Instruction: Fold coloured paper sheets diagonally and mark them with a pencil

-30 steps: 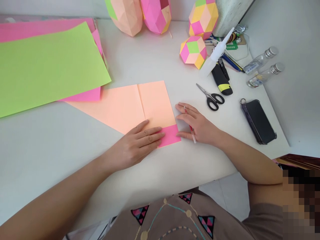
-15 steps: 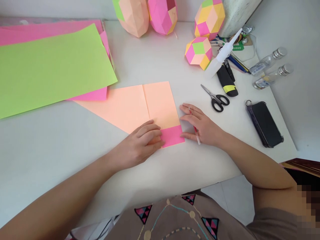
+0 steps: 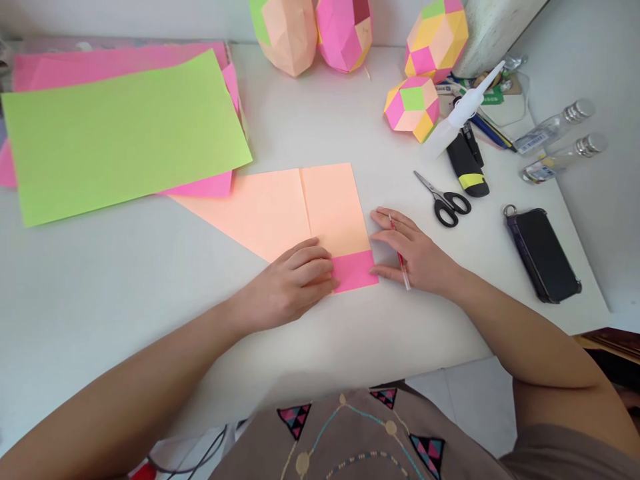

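As my left fingers (image 3: 311,271), grip unclear, seemingly align pink paper (image 3: 355,271), my right fingers (image 3: 389,237), clasping a pen (image 3: 401,261), should steady it.

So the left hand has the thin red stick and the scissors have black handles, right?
Not quite: the head view shows the thin red stick in the right hand, not the left hand. The scissors are black-handled, as you said.

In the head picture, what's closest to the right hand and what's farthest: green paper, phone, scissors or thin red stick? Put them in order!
From the right hand:
1. Thin red stick: right at the hand, across its fingers.
2. Scissors: just beyond the hand, slightly right.
3. Phone: farther out to the right.
4. Green paper: far over on the left.
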### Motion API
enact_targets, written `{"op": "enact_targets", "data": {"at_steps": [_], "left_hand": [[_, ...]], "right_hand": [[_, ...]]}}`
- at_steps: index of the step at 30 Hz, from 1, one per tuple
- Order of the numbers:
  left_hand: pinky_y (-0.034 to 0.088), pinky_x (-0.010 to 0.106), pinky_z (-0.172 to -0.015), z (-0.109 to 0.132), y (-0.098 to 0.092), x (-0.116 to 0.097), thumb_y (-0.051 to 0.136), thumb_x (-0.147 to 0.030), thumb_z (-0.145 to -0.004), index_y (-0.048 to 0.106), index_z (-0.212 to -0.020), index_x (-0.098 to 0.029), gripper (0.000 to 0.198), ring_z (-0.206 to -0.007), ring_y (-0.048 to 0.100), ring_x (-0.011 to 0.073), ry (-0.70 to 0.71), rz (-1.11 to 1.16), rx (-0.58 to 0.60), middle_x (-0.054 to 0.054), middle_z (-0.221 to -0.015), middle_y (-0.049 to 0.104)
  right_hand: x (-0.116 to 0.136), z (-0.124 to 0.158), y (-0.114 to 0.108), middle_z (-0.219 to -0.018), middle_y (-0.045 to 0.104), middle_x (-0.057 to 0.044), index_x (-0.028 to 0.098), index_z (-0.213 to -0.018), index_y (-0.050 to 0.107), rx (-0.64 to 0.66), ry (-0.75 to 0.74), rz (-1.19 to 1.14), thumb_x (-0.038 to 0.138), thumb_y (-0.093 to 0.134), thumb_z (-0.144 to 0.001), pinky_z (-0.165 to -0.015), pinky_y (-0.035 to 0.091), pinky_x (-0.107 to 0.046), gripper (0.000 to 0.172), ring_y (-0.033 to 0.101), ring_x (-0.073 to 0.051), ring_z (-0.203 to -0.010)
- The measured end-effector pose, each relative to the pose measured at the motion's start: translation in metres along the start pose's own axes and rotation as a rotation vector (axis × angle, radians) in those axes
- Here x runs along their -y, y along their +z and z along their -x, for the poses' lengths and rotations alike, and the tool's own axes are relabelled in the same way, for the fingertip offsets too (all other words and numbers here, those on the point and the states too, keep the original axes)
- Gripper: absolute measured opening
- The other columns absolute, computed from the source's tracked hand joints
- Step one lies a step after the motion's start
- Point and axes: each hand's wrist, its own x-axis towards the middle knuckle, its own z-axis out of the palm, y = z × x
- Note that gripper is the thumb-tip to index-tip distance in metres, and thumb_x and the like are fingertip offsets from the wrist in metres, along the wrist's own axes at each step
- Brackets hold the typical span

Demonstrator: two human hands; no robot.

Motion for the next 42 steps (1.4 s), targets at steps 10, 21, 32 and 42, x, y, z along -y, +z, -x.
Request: {"op": "enact_targets", "data": {"at_steps": [10,21,32,42], "left_hand": [[0.052,0.042,-0.088,-0.005,0.001,-0.007,0.055,-0.011,-0.088,0.063,-0.095,-0.018,0.012,-0.108,0.052,0.024,-0.084,0.008,-0.106,0.008,-0.096,0.062],[0.05,0.036,-0.076,-0.013,0.004,-0.012,0.055,-0.014,-0.089,0.066,-0.075,-0.018,0.019,-0.097,0.055,0.0223,-0.179,-0.006,-0.155,0.005,-0.083,0.063],[0.044,0.035,-0.079,-0.012,0.002,-0.006,0.053,-0.017,-0.089,0.07,-0.073,-0.022,0.023,-0.096,0.054,0.0216,-0.22,-0.003,-0.094,0.005,-0.092,0.064],[0.043,0.034,-0.079,-0.009,0.006,-0.005,0.056,-0.018,-0.087,0.069,-0.068,-0.022,0.024,-0.094,0.053,0.0201,-0.236,0.017,-0.13,0.004,-0.09,0.063]], "right_hand": [[0.001,-0.001,0.0,-0.14,0.047,-0.018,0.017,-0.113,0.054,-0.003,-0.001,0.003,0.038,0.065,-0.084,-0.109,0.039,-0.052,0.038,0.034,-0.029,-0.137],[0.002,-0.001,-0.002,-0.14,0.047,-0.018,0.018,-0.114,0.053,0.019,0.022,-0.001,0.039,0.065,-0.083,-0.109,0.039,-0.052,0.039,0.034,-0.029,-0.138],[0.017,-0.008,-0.009,-0.118,0.063,-0.013,0.022,-0.108,0.06,-0.184,-0.022,-0.062,0.05,0.058,-0.086,-0.097,0.046,-0.053,0.036,0.053,-0.031,-0.118],[0.087,-0.007,0.008,-0.07,0.057,-0.001,0.018,-0.083,0.061,0.17,0.303,-0.613,0.03,0.045,-0.094,-0.05,0.044,-0.023,0.022,0.052,-0.01,-0.058]]}}
